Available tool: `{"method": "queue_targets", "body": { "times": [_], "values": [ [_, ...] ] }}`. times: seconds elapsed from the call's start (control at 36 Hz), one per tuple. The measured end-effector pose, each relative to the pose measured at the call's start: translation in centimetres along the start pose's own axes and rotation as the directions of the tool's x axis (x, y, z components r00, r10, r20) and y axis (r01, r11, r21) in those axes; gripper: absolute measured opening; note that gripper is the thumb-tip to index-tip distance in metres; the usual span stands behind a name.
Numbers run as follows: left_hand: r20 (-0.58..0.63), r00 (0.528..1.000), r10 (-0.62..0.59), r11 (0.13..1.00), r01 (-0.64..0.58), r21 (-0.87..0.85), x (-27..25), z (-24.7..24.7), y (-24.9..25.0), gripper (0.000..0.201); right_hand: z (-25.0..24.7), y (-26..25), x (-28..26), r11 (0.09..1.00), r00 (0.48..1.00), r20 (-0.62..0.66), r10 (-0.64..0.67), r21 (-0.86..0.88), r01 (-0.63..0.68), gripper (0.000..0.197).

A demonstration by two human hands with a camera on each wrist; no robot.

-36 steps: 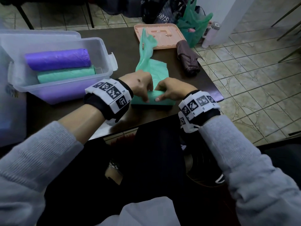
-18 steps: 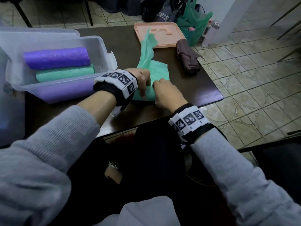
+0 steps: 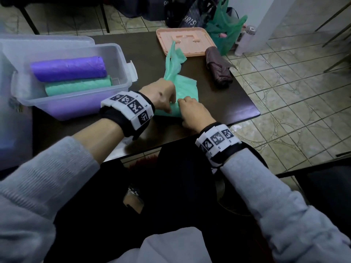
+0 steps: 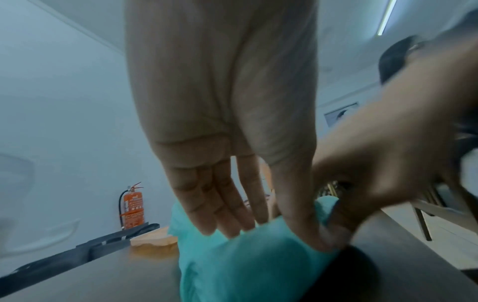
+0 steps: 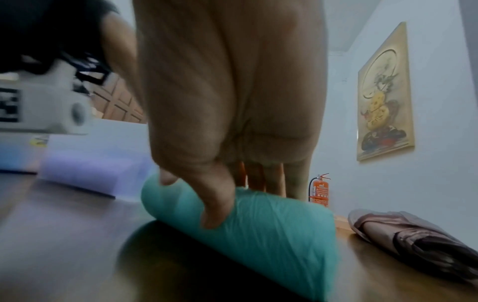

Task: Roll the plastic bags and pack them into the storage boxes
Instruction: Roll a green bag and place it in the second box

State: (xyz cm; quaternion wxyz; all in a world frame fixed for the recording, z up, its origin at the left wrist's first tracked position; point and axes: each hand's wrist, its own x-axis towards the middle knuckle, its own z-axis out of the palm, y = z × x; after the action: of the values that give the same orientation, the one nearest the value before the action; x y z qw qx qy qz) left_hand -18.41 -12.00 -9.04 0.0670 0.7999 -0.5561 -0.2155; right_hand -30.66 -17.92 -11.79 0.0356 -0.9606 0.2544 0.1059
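1. The dark brown wooden table (image 3: 224,103) fills the middle of the head view. Its right corner is close to your work, so a roll pushed sideways could drop onto the tiled floor.
2. The clear plastic storage box (image 3: 121,59) sits at upper left of the head view. It holds a rolled purple plastic bag (image 3: 68,68) and, touching it on the near side, a rolled green plastic bag (image 3: 77,87). Little free room shows beside them, so a loose, fat roll may not fit.
3. The thin green plastic bag you are rolling (image 3: 182,88) lies at centre. Its rolled part is under your hands, and the unrolled tail runs up to the peach plastic tray (image 3: 190,44). That crumpled tail could bunch or skew the roll.
4. Your left hand (image 3: 161,95) presses the roll's left end, fingers nearly straight and thumb tucked against it. Slack here would let the film spring open.
5. Your right hand (image 3: 193,112) grips the roll, thumb in front and fingers curled over the top. Uneven pressure between your hands could turn the roll into a cone.
6. A rolled dark maroon plastic bag (image 3: 218,69) lies at right, apart from the green one and near the table edge. A careless sweep of the arm could knock it off.
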Motion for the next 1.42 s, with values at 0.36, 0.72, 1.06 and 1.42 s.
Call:
{"method": "queue_targets", "body": {
  "times": [0.36,0.72,1.06,1.42],
  "values": [
    [-0.057,0.998,-0.019,0.988,0.027,0.150,-0.3,0.1,0.9,0.059,-1.9,1.7,2.2,0.922,0.959,0.271,0.081,0.346,-0.175,0.065],
    [0.182,0.978,-0.099,0.995,0.101,-0.002,-0.7,-0.6,-0.1,0.054,0.6,2.0,-0.4,0.935,0.998,0.027,-0.058,0.352,0.045,0.057],
    [-0.108,0.867,-0.487,0.837,0.428,-0.340,3.0,-0.8,1.2,0.058,-1.1,2.6,-0.2,0.892,0.987,0.143,-0.071,0.453,-0.002,0.055],
    [0.010,0.817,-0.577,0.234,0.177,-0.956,6.8,-1.6,-1.0,0.068,-1.2,2.7,0.1,0.885,0.981,0.180,-0.067,0.464,-0.024,0.053]
  ]
}}
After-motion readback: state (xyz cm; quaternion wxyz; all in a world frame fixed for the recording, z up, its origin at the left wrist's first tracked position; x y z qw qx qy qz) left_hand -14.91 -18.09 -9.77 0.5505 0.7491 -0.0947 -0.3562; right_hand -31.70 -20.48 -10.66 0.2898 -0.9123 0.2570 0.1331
